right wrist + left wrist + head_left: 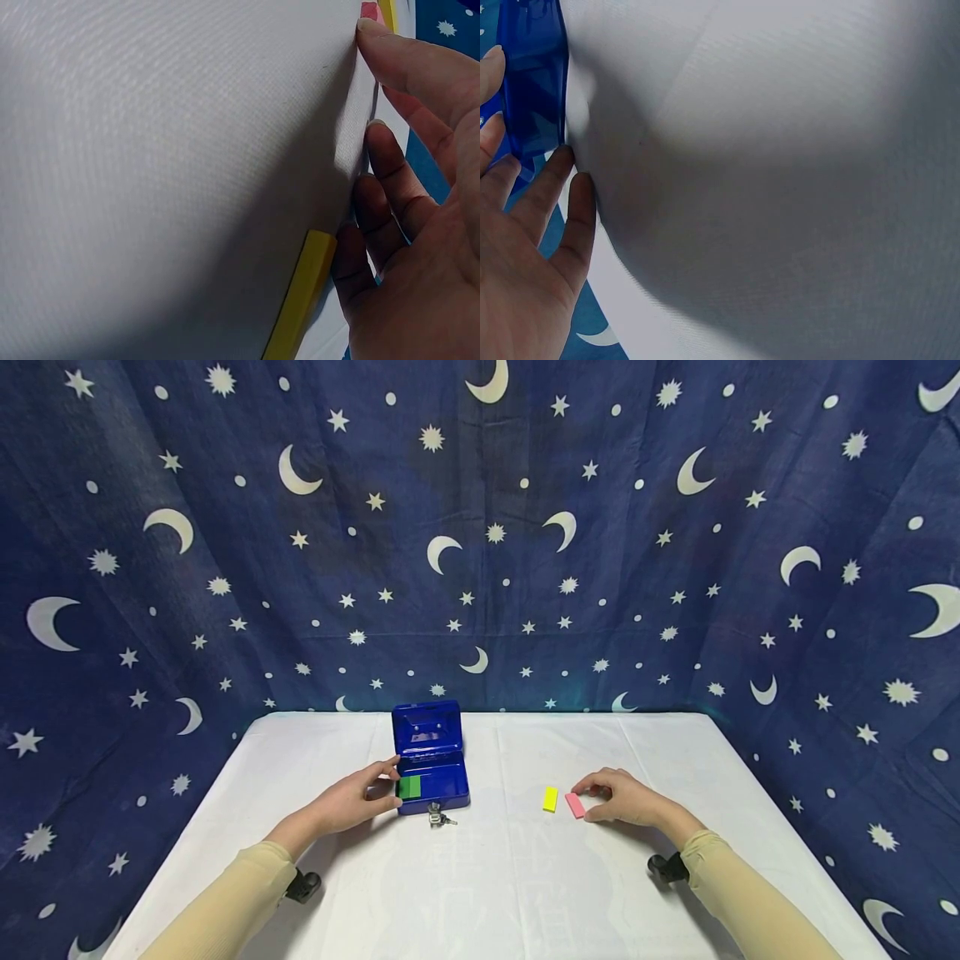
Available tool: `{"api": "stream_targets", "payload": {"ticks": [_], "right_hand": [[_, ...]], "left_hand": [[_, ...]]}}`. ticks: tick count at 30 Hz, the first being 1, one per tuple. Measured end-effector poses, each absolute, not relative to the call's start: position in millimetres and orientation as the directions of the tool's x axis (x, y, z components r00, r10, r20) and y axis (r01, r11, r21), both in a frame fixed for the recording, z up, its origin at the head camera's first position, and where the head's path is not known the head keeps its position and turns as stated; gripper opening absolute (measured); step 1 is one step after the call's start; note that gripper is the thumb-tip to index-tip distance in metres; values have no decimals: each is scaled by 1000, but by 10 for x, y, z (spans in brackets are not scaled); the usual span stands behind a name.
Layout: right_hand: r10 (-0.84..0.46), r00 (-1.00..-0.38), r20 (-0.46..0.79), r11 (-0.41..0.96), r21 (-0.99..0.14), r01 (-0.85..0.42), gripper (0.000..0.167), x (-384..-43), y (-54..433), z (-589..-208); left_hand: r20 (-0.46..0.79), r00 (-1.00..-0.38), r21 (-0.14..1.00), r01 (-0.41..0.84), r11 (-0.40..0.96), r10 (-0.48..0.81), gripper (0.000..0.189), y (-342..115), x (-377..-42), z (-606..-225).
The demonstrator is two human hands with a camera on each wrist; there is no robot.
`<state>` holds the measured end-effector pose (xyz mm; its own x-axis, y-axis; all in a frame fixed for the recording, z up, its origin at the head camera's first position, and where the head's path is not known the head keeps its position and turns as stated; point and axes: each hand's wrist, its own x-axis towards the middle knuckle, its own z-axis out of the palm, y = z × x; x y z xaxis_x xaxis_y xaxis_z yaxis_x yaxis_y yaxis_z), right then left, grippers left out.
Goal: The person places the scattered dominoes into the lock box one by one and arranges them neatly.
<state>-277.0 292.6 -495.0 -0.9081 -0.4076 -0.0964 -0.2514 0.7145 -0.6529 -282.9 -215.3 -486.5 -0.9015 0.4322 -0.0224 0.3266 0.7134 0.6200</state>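
Observation:
A blue metal cash box stands with its lid raised, and green blocks lie inside at its left. My left hand is at the box's left side, thumb and fingers spread along the wall. In the left wrist view its fingertips are right at the blue metal. My right hand pinches a small pink block between thumb and forefinger, low over the table. A yellow block lies just left of it. Another yellow block shows near the little finger in the right wrist view.
Keys hang from the lock at the box's front. White cloth covers the table, and a dark blue curtain with moons and stars encloses its back and sides.

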Motion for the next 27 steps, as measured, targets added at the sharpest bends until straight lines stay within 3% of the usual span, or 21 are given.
{"api": "stream_targets", "payload": {"ticks": [27], "right_hand": [[-389,-917,-89,737,-628,-252,37,-2771,2912,-4966]], "left_hand": [[-49,-912,621,292,727,408,41,-2146,-2824,-4866]]}}
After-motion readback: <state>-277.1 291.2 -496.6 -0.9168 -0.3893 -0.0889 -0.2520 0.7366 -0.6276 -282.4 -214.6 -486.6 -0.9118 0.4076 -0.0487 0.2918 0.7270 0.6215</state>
